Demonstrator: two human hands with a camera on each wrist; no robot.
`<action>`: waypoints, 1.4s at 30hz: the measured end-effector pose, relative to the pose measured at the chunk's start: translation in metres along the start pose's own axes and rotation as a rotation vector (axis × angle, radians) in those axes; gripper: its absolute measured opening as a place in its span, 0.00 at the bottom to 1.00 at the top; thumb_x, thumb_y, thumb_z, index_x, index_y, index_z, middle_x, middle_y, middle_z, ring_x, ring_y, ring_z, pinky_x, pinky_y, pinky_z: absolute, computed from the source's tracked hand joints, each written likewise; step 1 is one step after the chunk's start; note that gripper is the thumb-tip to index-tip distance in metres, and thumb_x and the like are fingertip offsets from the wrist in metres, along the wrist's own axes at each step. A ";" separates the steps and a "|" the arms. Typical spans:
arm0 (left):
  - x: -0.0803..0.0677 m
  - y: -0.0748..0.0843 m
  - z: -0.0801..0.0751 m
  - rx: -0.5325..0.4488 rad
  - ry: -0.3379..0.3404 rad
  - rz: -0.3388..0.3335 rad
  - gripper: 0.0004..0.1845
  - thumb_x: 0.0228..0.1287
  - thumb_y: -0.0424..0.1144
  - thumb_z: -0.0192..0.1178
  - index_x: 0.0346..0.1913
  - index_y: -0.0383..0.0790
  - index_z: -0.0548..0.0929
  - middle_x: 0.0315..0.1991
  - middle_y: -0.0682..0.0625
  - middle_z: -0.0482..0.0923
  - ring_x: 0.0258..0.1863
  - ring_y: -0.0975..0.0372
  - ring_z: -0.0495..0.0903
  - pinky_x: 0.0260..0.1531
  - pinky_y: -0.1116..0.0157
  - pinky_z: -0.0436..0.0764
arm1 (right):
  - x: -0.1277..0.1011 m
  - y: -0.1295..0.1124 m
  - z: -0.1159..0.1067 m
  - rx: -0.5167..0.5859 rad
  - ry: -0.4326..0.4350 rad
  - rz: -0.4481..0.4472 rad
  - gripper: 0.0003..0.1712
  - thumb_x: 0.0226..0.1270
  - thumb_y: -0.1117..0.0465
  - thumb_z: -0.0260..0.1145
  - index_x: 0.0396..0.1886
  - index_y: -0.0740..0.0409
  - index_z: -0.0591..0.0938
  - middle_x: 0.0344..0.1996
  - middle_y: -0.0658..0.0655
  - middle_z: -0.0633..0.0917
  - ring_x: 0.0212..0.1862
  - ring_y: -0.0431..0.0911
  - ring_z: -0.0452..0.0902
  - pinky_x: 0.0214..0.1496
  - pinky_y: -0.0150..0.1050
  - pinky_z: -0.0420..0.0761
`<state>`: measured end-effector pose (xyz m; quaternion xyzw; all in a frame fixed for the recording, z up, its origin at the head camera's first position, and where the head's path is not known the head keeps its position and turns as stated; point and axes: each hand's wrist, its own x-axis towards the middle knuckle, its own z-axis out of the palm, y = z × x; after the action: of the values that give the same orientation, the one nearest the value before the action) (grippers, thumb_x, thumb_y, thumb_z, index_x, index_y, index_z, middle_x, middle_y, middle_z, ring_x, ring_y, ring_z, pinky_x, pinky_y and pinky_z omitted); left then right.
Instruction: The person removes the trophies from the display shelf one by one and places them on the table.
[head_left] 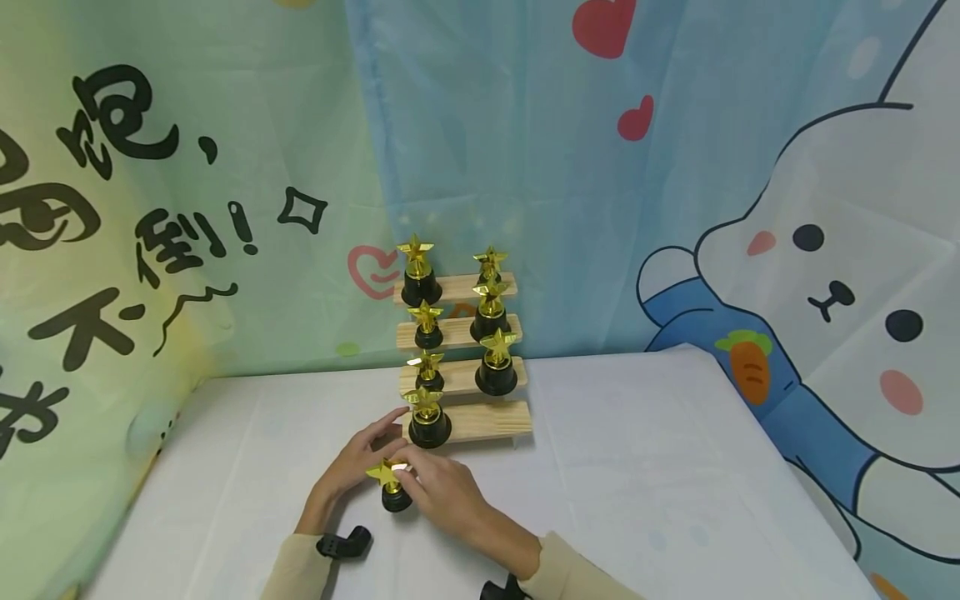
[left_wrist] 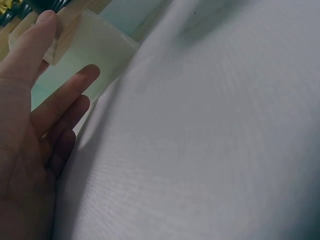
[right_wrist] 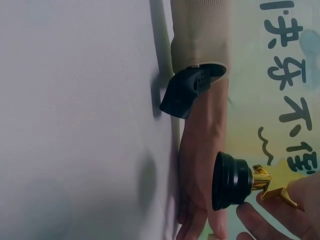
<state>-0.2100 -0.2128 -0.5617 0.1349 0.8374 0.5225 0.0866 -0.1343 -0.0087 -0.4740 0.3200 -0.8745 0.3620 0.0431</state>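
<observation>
My right hand [head_left: 447, 493] pinches a small trophy [head_left: 396, 500] by its gold star, in front of the stand's left end. The right wrist view shows this trophy's black round base [right_wrist: 232, 181] and gold stem, with fingertips around the star. My left hand [head_left: 360, 457] is at the left end of the lowest wooden step [head_left: 487, 421], its fingers fairly straight. In the left wrist view the thumb [left_wrist: 37, 42] overlaps the end of that step, just below a black trophy base. On the lowest step's left end stands another trophy [head_left: 429, 421].
The tiered stand's upper wooden steps [head_left: 457, 333] bear several more gold-star trophies in a left and a right column. White cloth [head_left: 637, 467] covers the table. Behind hangs a printed backdrop [head_left: 510, 125] with a cartoon rabbit. A black wrist camera [head_left: 345, 543] sits on the left wrist.
</observation>
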 end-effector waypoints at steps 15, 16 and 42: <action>-0.005 0.020 -0.002 0.012 -0.028 0.007 0.30 0.70 0.44 0.58 0.72 0.49 0.65 0.56 0.40 0.80 0.56 0.52 0.79 0.54 0.63 0.76 | -0.001 -0.001 0.009 -0.050 -0.023 0.015 0.09 0.73 0.57 0.57 0.50 0.49 0.78 0.42 0.47 0.88 0.34 0.33 0.80 0.28 0.25 0.70; -0.007 0.025 -0.003 0.016 -0.033 0.003 0.30 0.70 0.44 0.58 0.73 0.48 0.65 0.56 0.40 0.80 0.56 0.52 0.79 0.54 0.63 0.76 | -0.001 -0.001 0.009 -0.051 -0.024 0.017 0.09 0.73 0.57 0.57 0.50 0.49 0.78 0.43 0.47 0.88 0.36 0.34 0.81 0.28 0.25 0.71; -0.013 0.040 -0.004 0.033 -0.028 -0.010 0.30 0.69 0.44 0.59 0.72 0.46 0.66 0.55 0.41 0.81 0.56 0.52 0.79 0.56 0.62 0.76 | -0.002 0.002 0.023 -0.068 -0.034 0.000 0.09 0.73 0.56 0.58 0.49 0.49 0.78 0.40 0.46 0.88 0.29 0.29 0.72 0.27 0.24 0.68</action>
<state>-0.1938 -0.2039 -0.5237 0.1395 0.8454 0.5061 0.0986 -0.1299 -0.0217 -0.4926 0.3245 -0.8869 0.3266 0.0393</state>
